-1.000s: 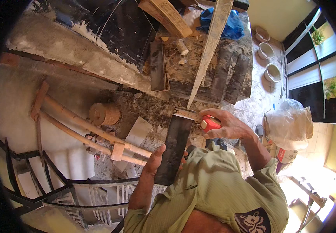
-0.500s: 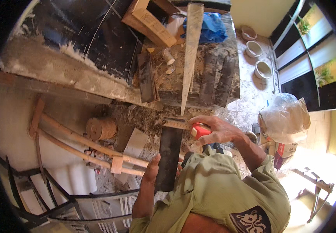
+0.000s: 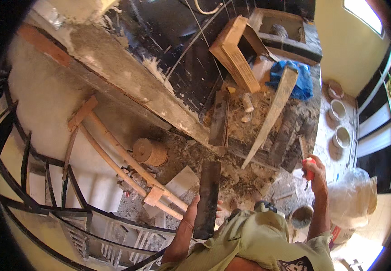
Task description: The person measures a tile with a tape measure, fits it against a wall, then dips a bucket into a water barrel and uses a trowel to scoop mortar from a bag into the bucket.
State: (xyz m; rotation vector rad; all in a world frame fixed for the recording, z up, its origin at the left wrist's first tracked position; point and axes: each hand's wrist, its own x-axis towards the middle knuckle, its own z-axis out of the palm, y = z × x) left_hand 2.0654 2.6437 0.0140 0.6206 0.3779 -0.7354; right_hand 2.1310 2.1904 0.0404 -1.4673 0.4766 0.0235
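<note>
My left hand [image 3: 190,217] is wrapped round the lower part of a dark, narrow tile strip [image 3: 208,192], held upright in front of my body with the thumb on its left edge and fingertips showing on its right. Out to the right, my right hand [image 3: 318,175] grips a red tape measure [image 3: 309,169]. A short length of its blade [image 3: 302,145] sticks out toward the dark strips [image 3: 290,147] lying on the work surface. Between the hands and farther away, a long tapered wooden board [image 3: 272,116] lies across the surface.
An opened cardboard box [image 3: 237,58] and a blue plastic bag [image 3: 304,81] sit at the back. Buckets [image 3: 341,137] line the right side. Wooden poles [image 3: 123,147] lean at left above a black metal railing [image 3: 114,219]. Rubble and a pale tile piece [image 3: 177,184] cover the floor.
My right hand has moved away from the tile strip's top, out to the right, taking the tape measure along. My left hand still holds the strip. The view has shifted leftward.
</note>
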